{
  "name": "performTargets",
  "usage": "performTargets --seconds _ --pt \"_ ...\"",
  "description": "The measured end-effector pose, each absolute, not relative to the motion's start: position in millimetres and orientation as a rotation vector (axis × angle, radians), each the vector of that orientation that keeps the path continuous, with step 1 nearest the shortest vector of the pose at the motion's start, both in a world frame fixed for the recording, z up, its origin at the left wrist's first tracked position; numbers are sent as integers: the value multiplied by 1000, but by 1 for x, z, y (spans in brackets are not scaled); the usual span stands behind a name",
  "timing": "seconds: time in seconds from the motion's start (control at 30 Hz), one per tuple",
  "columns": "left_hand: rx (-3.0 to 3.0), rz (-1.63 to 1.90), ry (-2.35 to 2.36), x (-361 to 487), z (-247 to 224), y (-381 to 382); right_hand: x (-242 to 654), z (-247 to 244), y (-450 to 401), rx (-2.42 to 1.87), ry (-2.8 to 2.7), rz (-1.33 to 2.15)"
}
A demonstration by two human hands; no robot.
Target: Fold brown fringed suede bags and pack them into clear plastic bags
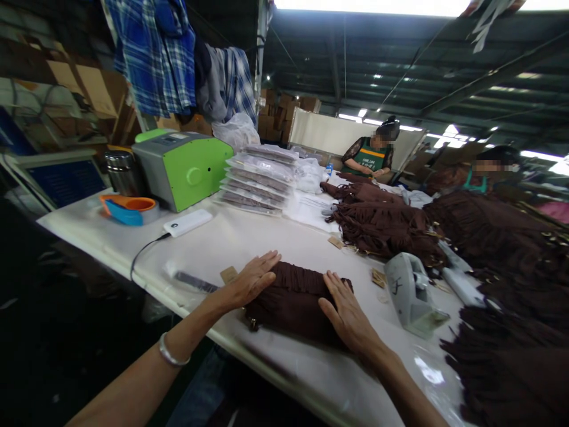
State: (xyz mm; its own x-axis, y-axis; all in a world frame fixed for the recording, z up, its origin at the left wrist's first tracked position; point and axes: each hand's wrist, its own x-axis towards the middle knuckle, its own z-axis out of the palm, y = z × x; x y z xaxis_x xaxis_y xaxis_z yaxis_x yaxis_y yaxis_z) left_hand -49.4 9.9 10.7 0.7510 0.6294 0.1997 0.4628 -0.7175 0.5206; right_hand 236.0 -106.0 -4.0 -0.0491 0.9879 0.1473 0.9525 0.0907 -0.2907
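A folded dark brown garment (296, 302) with a gathered band along its far side lies on the white table near the front edge. My left hand (254, 279) rests on its left side, fingers stretched out and pointing inward. On the right side of the bundle, my right hand (344, 308) lies flat with the thumb apart from the fingers. A small brown tag (229, 274) sits beside my left hand. Metal fittings (253, 324) show at the garment's near left corner.
A tape dispenser (411, 293) stands to the right, near piled brown garments (386, 228). Bagged garments (258, 178) are stacked behind, beside a green and grey machine (191, 166). A white power bank (188, 222) with a cable lies left. Two people are across the table.
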Motion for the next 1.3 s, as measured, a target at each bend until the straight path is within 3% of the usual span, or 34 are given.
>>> performTargets --seconds 0.33,0.8,1.0,1.1,1.3 --pt "2922 445 938 -37 -35 -60 225 -34 -132 -1874 -2163 -76" --pt "2806 557 745 -33 -14 -68 243 -40 -139 -1860 -2065 -120" --pt "2644 771 1393 -105 -16 -18 219 -14 -132 -1603 -2051 -267" --pt "2647 583 1631 -158 -18 -2 180 7 -124 -1396 -2128 -184" --pt "2724 308 1640 -196 -5 -18 87 20 -109 -1210 -2228 181"
